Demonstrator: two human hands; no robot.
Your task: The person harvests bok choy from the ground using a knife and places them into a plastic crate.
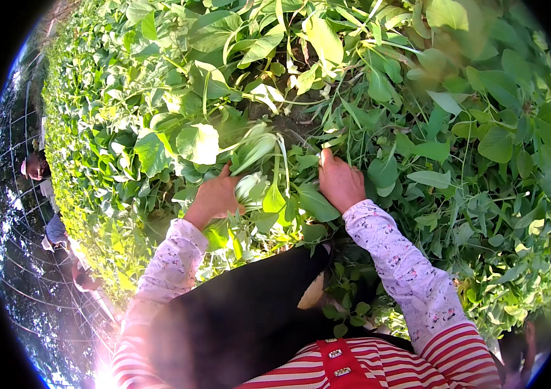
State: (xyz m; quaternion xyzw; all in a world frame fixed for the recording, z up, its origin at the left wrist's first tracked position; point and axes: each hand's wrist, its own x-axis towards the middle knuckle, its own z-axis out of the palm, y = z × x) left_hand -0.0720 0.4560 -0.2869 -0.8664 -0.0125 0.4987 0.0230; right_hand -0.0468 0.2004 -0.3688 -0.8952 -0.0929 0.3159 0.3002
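My left hand holds a bunch of leafy greens with pale green stalks; the lower part of the bunch lies against my palm. My right hand is to the right, curled low among the plants with thumb and forefinger together at some thin stems. Whether it grips a stem or a small tool cannot be told. Broad green leaves lie between my two hands. Bare soil shows just beyond the bunch.
Dense leafy plants surround my hands on all sides. My knee in dark cloth is below them. At the far left, other people are at the bed's edge, beside a curved frame of thin bars.
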